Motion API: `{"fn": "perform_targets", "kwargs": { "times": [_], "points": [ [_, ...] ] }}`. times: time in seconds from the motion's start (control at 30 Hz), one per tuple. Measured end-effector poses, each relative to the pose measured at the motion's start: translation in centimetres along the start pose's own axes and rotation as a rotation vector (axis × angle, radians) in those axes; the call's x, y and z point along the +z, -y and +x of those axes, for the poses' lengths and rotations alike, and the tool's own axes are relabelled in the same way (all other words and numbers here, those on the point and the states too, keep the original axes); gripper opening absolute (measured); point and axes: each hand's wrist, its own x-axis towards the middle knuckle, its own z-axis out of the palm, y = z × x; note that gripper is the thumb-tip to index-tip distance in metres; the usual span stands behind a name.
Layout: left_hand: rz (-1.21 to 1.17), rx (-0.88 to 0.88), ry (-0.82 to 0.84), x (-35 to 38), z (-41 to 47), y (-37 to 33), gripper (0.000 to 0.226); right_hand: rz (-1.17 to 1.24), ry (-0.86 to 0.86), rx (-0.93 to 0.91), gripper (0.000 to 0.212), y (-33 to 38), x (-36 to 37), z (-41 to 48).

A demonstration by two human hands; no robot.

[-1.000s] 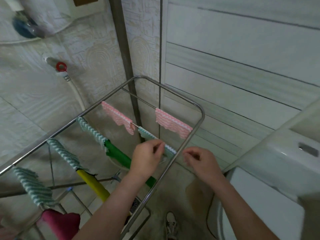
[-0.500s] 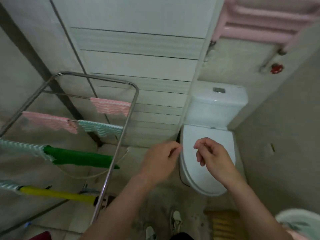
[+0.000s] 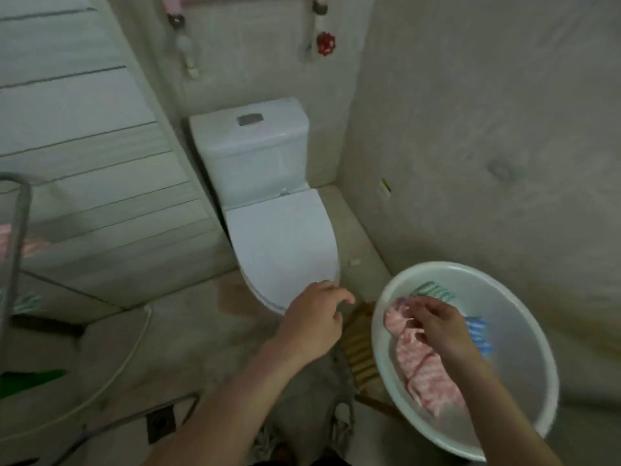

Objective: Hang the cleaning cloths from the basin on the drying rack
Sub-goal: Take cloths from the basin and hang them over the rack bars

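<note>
A white round basin (image 3: 524,311) sits at the lower right on a wooden stool. Inside it lie a pink cloth (image 3: 420,371), a green striped cloth (image 3: 433,292) and a blue striped cloth (image 3: 479,332). My right hand (image 3: 437,326) is inside the basin, its fingertips pinching the pink cloth's upper end. My left hand (image 3: 314,319) hovers left of the basin above the floor, fingers loosely spread, holding nothing. Only the corner of the metal drying rack (image 3: 16,230) shows at the left edge, with a pink cloth on it.
A white toilet (image 3: 268,203) with its lid down stands in the middle against the wall. A wooden stool (image 3: 358,344) shows under the basin's left side. A white hose (image 3: 134,351) trails over the floor. My shoes (image 3: 339,425) are at the bottom.
My view swung right from the rack past the toilet to the basin. Both hands left the rack; my right hand reached into the basin and took the pink cloth's end.
</note>
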Motion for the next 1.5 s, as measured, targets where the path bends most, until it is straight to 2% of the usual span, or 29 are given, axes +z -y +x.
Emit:
{"fn": "perform_targets", "kwargs": {
  "times": [0.17,0.27,0.33,0.43,0.57,0.63,0.7,0.8,0.9,0.93,1.0,1.07,1.17,1.2,1.3,1.4,1.43,1.5],
  "points": [
    [0.057,0.013,0.167,8.5,3.5,-3.6,0.03,0.002,-0.035,0.184,0.019,-6.1,-5.7,3.3],
    [0.079,0.039,0.276,12.5,4.8,-4.5,0.033,-0.03,-0.06,0.226,0.027,-9.2,-7.0,5.0],
    [0.103,0.082,0.321,14.5,5.6,-5.2,0.04,-0.126,-0.066,0.224,0.037,-11.4,-8.0,6.2],
    [0.334,0.083,0.3,18.0,7.6,-4.9,0.046,-0.265,-0.095,0.202,0.056,-14.2,-10.1,7.9],
    [0.466,0.046,0.27,19.9,10.0,-3.5,0.054,-0.627,-0.084,0.181,0.075,-15.8,-11.5,10.3],
    [0.457,0.049,0.268,20.2,10.8,-3.2,0.051,-0.784,-0.07,0.15,0.067,-15.8,-11.8,11.0],
    [0.382,0.096,0.191,20.3,10.8,-3.0,0.037,-0.919,-0.09,0.068,0.05,-15.4,-11.6,10.8],
    [0.063,0.028,0.069,19.7,9.7,-3.7,0.013,-1.014,-0.095,0.06,0.023,-14.3,-11.9,10.7],
    [-0.403,-0.204,0.029,17.7,8.6,-5.2,0.024,-0.796,-0.121,0.007,0.024,-12.3,-12.7,11.2],
    [-0.559,-0.276,-0.003,16.9,8.5,-5.5,0.026,-0.606,-0.137,0.016,0.027,-11.2,-12.9,11.1],
    [-0.872,-0.426,-0.069,15.4,8.4,-5.8,0.031,-0.069,-0.174,0.123,0.026,-10.0,-13.6,10.9],
    [-1.139,-0.546,-0.074,14.3,8.5,-5.9,0.031,0.268,-0.161,0.177,0.021,-9.2,-14.0,10.7],
    [-1.208,-0.626,-0.035,13.7,8.5,-6.4,0.027,0.801,0.015,0.282,0.009,-8.5,-13.3,10.4],
    [-1.155,-0.63,-0.018,13.6,8.5,-6.7,0.027,0.902,0.066,0.321,0.014,-8.1,-12.7,10.2],
    [-0.937,-0.495,0.117,14.3,8.5,-7.2,0.032,0.862,0.222,0.337,0.032,-7.0,-11.4,9.3],
    [-0.808,-0.368,0.242,14.3,8.5,-8.1,0.03,0.736,0.557,0.331,0.072,-5.2,-10.7,8.1],
    [-0.766,-0.341,0.258,14.2,8.5,-8.2,0.03,0.679,0.622,0.326,0.073,-4.7,-10.6,7.7],
    [-0.654,-0.291,0.271,13.7,8.4,-8.4,0.03,0.518,0.705,0.199,0.052,-4.3,-10.5,7.2]
  ]
}}
